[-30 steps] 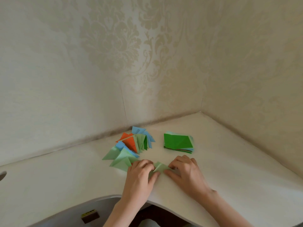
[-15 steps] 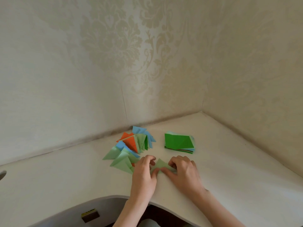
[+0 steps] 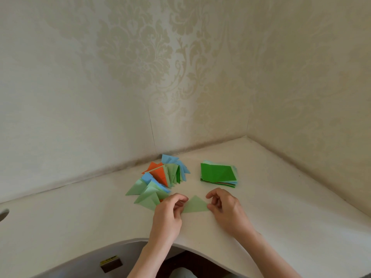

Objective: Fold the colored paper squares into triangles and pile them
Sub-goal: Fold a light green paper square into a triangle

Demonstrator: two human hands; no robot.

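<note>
A: Where does the light green triangle (image 3: pixel 194 205) lie?

B: Flat on the cream tabletop (image 3: pixel 281 207), near the front edge, between the two hands. Its point aims away from the person and its long edge runs along the near side.

A: And the grip of each hand?

B: The left hand (image 3: pixel 167 215) has its fingers curled, and thumb and fingertips meet at the triangle's left corner, so it seems to pinch the paper there. The right hand (image 3: pixel 225 209) is curled as well, its thumb touching the triangle's right corner; the forefinger arches above the paper. Whether that hand truly pinches the corner or only presses it cannot be told from this view.

A: What else is on the tabletop?

B: To the left and farther back is the pile of folded triangles (image 3: pixel 160 181): light green ones nearest, then blue, orange and more green, fanned out and partly standing on edge. The nearest green ones sit just beside the left hand's knuckles. To the right, well apart from that pile, lies the stack of unfolded squares (image 3: pixel 218 175), with a dark green sheet on top and paler edges showing beneath.

A: Any containers?

B: Not a single one in view; the papers lie straight on the tabletop. Patterned wallpaper (image 3: pixel 140 57) covers the corner walls behind.
</note>
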